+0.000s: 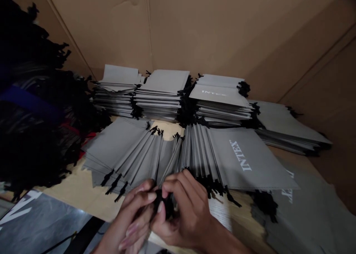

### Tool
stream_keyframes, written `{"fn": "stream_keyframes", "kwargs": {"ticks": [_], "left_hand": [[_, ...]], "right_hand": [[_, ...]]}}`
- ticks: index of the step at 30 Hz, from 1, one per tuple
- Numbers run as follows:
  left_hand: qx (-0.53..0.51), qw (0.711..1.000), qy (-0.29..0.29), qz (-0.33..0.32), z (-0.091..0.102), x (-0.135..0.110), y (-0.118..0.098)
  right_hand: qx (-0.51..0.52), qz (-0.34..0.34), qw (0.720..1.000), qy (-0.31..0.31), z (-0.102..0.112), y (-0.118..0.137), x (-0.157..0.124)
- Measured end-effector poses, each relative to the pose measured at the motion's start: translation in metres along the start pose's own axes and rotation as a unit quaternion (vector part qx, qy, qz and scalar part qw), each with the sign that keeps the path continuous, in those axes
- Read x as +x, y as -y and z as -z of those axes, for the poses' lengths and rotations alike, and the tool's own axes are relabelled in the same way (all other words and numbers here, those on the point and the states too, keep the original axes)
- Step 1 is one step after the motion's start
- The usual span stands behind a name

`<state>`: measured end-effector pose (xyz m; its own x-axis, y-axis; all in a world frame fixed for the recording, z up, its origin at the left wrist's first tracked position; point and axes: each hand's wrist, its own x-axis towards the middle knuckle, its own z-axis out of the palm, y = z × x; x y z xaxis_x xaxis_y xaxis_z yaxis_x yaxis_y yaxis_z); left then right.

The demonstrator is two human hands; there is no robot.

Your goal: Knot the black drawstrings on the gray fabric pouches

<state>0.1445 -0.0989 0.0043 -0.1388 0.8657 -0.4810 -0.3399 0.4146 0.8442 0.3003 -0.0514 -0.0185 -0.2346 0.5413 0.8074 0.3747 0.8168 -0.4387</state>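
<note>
My left hand (136, 215) and my right hand (187, 206) meet at the lower middle, fingers bent and pinched at a dark drawstring cord (160, 205). The cord's exact shape is partly hidden by the fingers. Just beyond them, a row of grey drawstring pouches (139, 172) leans fanned out to the left, black knotted cord ends hanging toward me. On the right, more upright pouches end in a grey pouch (244, 161) printed INTEX in white.
Stacks of flat grey pouches (161, 94) stand behind, against a cardboard wall (189, 27). A large heap of black corded bundles (36, 135) rises at the left. Loose grey pouches (308, 213) lie at the lower right. Below left, a grey floor (52, 220) shows past the brown surface.
</note>
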Motion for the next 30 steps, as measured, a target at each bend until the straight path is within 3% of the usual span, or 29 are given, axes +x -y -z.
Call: {"fn": "stream_keyframes", "kwargs": {"ticks": [4, 8, 13, 19, 23, 28, 30], "left_hand": [[0.039, 0.997, 0.055, -0.024, 0.002, 0.001, -0.008], [0.096, 0.989, 0.094, -0.057, 0.013, 0.002, -0.018], [0.091, 0.987, 0.109, -0.080, 0.027, 0.010, -0.017], [0.159, 0.970, 0.093, -0.159, 0.026, 0.002, -0.017], [0.248, 0.937, 0.095, -0.227, 0.033, -0.007, -0.016], [0.363, 0.866, 0.020, -0.344, 0.040, -0.018, -0.007], [0.365, 0.854, 0.005, -0.370, 0.037, -0.023, -0.001]], "right_hand": [[0.019, -0.003, 0.996, 0.082, 0.007, -0.004, -0.001], [0.006, -0.003, 0.993, 0.120, 0.013, -0.005, -0.001], [0.002, -0.013, 0.989, 0.148, 0.026, -0.006, 0.005], [-0.013, 0.015, 0.971, 0.236, 0.035, -0.013, 0.010], [0.038, 0.001, 0.970, 0.239, 0.031, -0.015, 0.008], [0.078, -0.024, 0.966, 0.246, 0.028, -0.013, 0.002], [0.085, -0.025, 0.965, 0.248, 0.028, -0.011, -0.001]]}}
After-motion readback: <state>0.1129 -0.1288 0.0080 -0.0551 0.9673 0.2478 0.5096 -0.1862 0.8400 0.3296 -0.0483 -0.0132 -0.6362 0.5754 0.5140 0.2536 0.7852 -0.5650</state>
